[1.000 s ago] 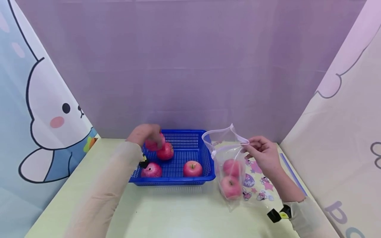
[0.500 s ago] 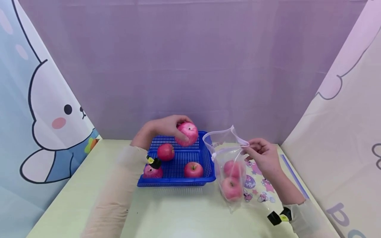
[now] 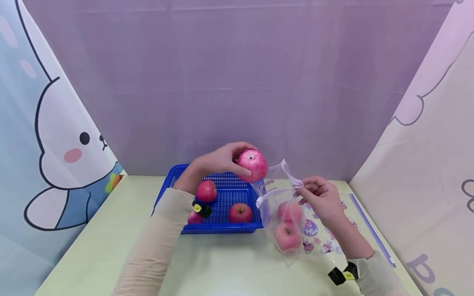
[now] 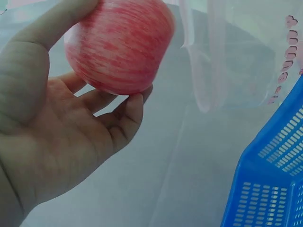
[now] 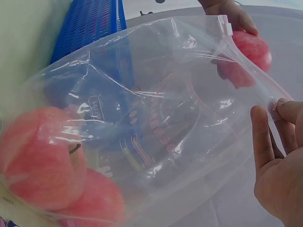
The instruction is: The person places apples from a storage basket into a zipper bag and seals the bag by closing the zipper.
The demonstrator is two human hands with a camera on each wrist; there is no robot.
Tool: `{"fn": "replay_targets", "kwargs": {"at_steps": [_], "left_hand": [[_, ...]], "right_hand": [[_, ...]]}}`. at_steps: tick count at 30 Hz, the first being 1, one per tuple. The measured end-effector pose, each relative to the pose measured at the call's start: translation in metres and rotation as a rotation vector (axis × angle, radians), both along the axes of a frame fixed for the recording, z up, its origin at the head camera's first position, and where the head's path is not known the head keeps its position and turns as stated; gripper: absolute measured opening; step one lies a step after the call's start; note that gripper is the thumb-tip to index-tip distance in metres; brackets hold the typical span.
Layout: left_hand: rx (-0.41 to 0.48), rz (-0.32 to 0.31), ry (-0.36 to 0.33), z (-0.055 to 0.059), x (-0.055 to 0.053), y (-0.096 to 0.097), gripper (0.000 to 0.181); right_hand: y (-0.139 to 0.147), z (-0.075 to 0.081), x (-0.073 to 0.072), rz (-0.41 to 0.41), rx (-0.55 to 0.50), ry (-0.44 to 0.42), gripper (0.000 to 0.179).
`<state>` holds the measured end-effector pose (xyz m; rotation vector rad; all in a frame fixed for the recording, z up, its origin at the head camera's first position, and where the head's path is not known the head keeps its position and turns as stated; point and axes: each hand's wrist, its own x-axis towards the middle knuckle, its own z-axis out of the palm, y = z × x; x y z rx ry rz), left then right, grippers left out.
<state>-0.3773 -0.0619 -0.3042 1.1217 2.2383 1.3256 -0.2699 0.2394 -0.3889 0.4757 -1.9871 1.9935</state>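
My left hand (image 3: 222,159) grips a red apple (image 3: 253,165) at the left side of the bag's mouth, above the right end of the blue basket; the left wrist view shows fingers and thumb around the apple (image 4: 120,45). With thumb and fingers, my right hand (image 3: 324,199) pinches the rim of a clear zip bag (image 3: 270,209), whose mouth gapes. Two apples (image 3: 288,236) lie at the bottom of this bag, one above the other, seen also in the right wrist view as apples (image 5: 40,158) behind the plastic.
Behind and left of the bag stands the blue basket (image 3: 222,226) with several apples (image 3: 240,213), one partly hidden by the left wrist. Flat on the table (image 3: 214,263), at right, lies another printed zip bag (image 3: 311,228). A purple cloth wall (image 3: 237,90) rises at the back.
My left hand has lifted an apple out of the basket's left part and carried it right to the bag's mouth. My right hand and the bag have shifted slightly left.
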Motion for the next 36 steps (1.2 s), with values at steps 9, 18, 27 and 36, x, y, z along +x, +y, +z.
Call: {"fn": "replay_targets", "kwargs": {"at_steps": [9,18,27,36], "left_hand": [[-0.046,-0.022,0.056,-0.009,0.001,0.022,0.071],[-0.158,-0.007,0.108,-0.012,0.009,0.036,0.074],[-0.223,-0.004,0.123,-0.013,0.012,0.042,0.078],[-0.232,-0.022,0.109,-0.018,0.01,0.042,0.078]], "right_hand": [[-0.005,0.001,0.0,0.028,-0.01,0.019,0.014],[-0.006,-0.001,0.003,0.019,0.035,0.03,0.016],[-0.006,-0.003,0.001,0.039,0.031,0.04,0.013],[-0.007,-0.004,0.001,0.037,0.034,0.036,0.013]]}}
